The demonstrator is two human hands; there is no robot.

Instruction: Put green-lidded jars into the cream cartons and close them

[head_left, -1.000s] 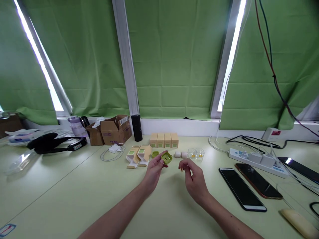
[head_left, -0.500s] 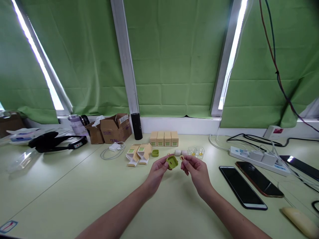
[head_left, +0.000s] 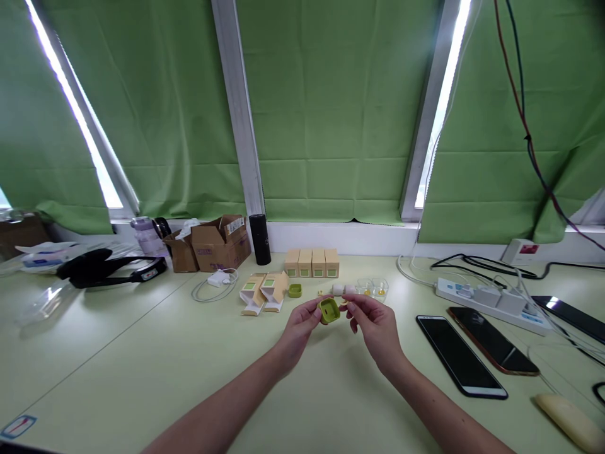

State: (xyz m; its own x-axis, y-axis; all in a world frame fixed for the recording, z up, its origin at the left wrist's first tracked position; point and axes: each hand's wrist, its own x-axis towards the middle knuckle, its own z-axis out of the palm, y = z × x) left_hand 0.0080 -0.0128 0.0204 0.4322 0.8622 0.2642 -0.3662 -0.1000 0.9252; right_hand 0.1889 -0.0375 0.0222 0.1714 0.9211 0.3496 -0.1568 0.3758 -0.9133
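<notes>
Between thumb and fingers, my left hand (head_left: 297, 331) holds a small green square case (head_left: 329, 310), its hollow side facing me. My right hand (head_left: 374, 325) pinches a small cream-coloured ring (head_left: 345, 303) close to the case's right side; the fingertips partly hide it. Just beyond my hands lie a second green piece (head_left: 295, 291), small white cylinders (head_left: 338, 289) and clear cups with yellow bits inside (head_left: 379, 289). Two opened cardboard boxes (head_left: 274, 290) rest left of the green piece.
Several closed small boxes (head_left: 312, 263) stand in a row at the back, near a black cylinder (head_left: 259, 239). Larger cartons (head_left: 220, 244) and a white charger (head_left: 218, 279) are left. Phones (head_left: 460, 356), a power strip (head_left: 491, 306) and a mouse (head_left: 570, 421) lie right.
The ring in my right hand has turned and now shows less, nearer the case's edge. My left hand has shifted the case slightly right and down.
</notes>
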